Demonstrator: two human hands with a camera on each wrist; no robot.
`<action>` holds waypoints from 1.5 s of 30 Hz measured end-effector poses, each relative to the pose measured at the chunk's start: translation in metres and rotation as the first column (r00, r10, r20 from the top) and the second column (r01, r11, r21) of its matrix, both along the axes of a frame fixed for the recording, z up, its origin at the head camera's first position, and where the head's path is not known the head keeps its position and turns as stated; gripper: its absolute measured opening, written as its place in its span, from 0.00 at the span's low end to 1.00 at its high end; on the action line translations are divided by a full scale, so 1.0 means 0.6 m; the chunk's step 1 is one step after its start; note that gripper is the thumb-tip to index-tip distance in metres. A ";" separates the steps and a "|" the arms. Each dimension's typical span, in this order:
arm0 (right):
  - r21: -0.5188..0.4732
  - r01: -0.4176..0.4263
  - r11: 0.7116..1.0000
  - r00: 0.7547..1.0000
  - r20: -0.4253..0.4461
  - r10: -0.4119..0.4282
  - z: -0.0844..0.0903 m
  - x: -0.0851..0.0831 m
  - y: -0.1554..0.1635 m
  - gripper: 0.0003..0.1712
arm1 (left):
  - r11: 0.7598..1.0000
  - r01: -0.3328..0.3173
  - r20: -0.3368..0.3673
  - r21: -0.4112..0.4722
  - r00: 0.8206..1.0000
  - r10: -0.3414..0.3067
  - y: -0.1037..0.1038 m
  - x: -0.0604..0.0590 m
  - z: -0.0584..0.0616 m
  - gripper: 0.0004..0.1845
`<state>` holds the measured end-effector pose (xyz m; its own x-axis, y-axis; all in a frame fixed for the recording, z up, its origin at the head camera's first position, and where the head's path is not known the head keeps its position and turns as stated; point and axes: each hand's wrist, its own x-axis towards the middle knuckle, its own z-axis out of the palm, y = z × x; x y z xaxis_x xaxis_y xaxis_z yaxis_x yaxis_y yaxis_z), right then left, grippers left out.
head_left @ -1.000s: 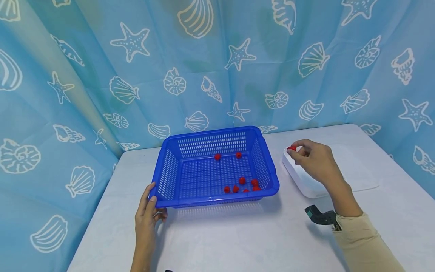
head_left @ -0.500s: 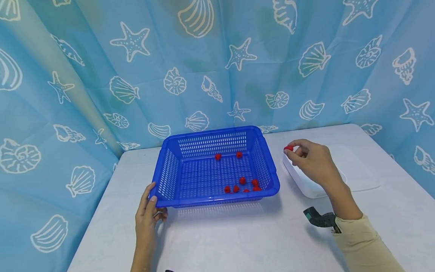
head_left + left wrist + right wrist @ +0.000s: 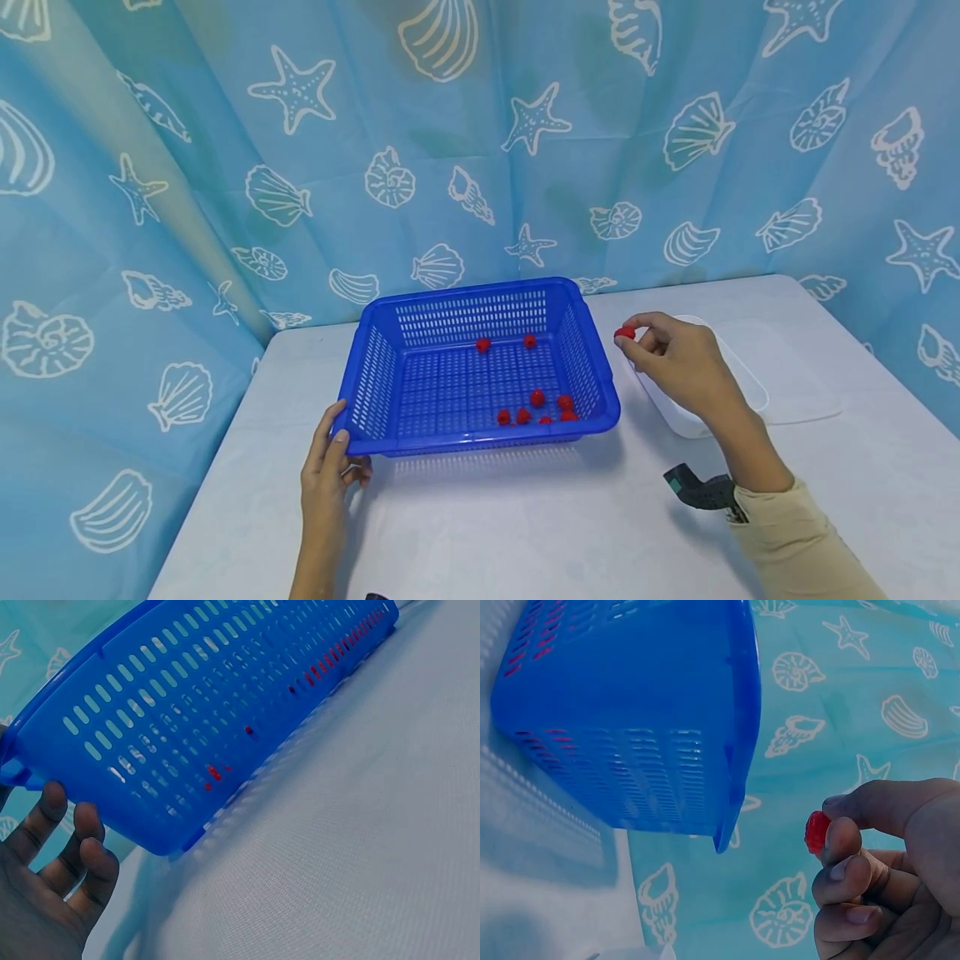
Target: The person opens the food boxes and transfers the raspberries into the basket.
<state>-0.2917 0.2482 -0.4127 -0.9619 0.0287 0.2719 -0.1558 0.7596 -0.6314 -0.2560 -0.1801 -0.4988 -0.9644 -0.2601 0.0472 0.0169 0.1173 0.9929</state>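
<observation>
Blue perforated basket (image 3: 480, 367) sitting mid-table on the pale tablecloth (image 3: 540, 517), long axis running left to right, open top facing up. Plenty of bare cloth on the near side, a strip of it on the left, and the seashell curtain (image 3: 465, 150) close behind the far rim. Just right of the basket, a white tray (image 3: 742, 392), with only a narrow gap between the two rims.

Right hand (image 3: 678, 357) hovering over that gap, above the tray's near-left corner, wrist bent, forearm coming in from the near right in a beige sleeve (image 3: 802, 542). Thumb and forefinger pinching a small red berry-like piece (image 3: 625, 332), other fingers curled in loosely. Held piece just right of the basket's right rim and a bit above it, not touching the rim. From the right wrist view, same pinch: red piece (image 3: 817, 831) between thumb tip and fingertip, basket corner (image 3: 727, 825) near but clear of it. Too small and round to give it a long axis.

Left hand (image 3: 330, 471) at the basket's near-left corner, thumb up against the rim, fingers (image 3: 71, 840) loosely bent beside the wall. Can't tell for sure if actually gripping or just resting against it.

Inside the basket: two red pieces (image 3: 506, 342) near the far wall, a cluster (image 3: 540, 408) in the near-right corner.
</observation>
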 end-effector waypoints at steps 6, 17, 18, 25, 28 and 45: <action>0.003 -0.021 1.000 1.000 -0.007 0.021 -0.001 0.001 -0.009 0.19 | 1.000 -0.002 -0.012 -0.003 1.000 0.001 0.002 0.001 -0.001 0.24; -0.028 -0.076 0.997 0.997 -0.015 0.075 0.000 0.006 -0.033 0.17 | 1.000 0.001 0.004 -0.015 1.000 0.000 0.000 0.001 -0.001 0.23; -0.027 -0.080 0.996 0.997 -0.014 0.080 -0.001 0.006 -0.035 0.17 | 1.000 -0.001 0.007 -0.014 1.000 0.001 0.000 0.001 -0.001 0.23; -0.002 -0.128 0.992 0.992 -0.022 0.127 -0.003 0.005 -0.043 0.23 | 1.000 -0.003 0.006 0.001 1.000 0.003 0.001 0.001 0.001 0.24; 0.013 -0.131 0.991 0.991 -0.024 0.132 -0.002 0.005 -0.045 0.24 | 1.000 -0.003 -0.001 -0.009 1.000 0.003 0.001 0.001 0.001 0.24; 0.025 -0.054 0.998 0.995 -0.079 0.055 0.002 -0.001 -0.009 0.19 | 1.000 0.000 0.006 -0.017 1.000 0.000 0.000 0.001 0.004 0.24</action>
<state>-0.2921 0.2427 -0.4117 -0.9370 -0.0302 0.3480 -0.2466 0.7627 -0.5979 -0.2554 -0.1801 -0.4966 -0.9647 -0.2593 0.0454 0.0107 0.1339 0.9909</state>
